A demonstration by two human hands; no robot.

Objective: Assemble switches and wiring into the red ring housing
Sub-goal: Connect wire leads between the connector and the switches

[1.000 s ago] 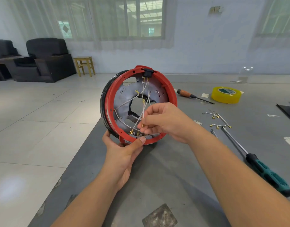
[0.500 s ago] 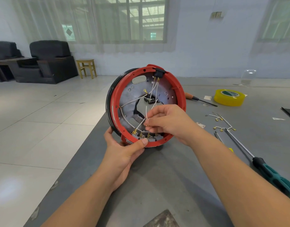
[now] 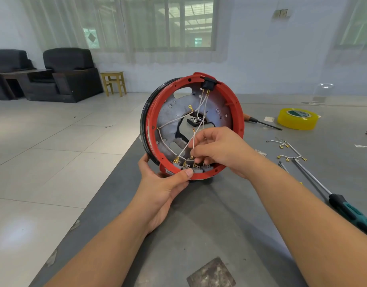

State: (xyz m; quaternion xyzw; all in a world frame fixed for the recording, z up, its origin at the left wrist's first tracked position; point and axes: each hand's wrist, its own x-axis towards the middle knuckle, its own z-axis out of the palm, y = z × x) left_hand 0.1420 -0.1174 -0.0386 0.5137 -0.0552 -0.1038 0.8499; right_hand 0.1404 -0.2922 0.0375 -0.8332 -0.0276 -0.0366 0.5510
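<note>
At lower centre the left hand [image 3: 162, 183] grips the bottom rim of the red ring housing [image 3: 238, 112], standing on edge on the grey desk [image 3: 209, 224]. Just above, the right hand [image 3: 220, 150] has its fingers [image 3: 196, 151] curled, pinching a white wire [image 3: 185, 148] over the switches [image 3: 191, 165]. A yellow tape roll [image 3: 297, 119] lies far right.

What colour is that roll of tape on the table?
The tape roll is yellow, with a green and white core label; seen in the head view.

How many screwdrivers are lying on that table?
2. A green-handled screwdriver lies at the right edge, beside the right forearm. An orange-handled one lies farther back, between the red ring and the yellow tape. Others could be out of frame.
</note>
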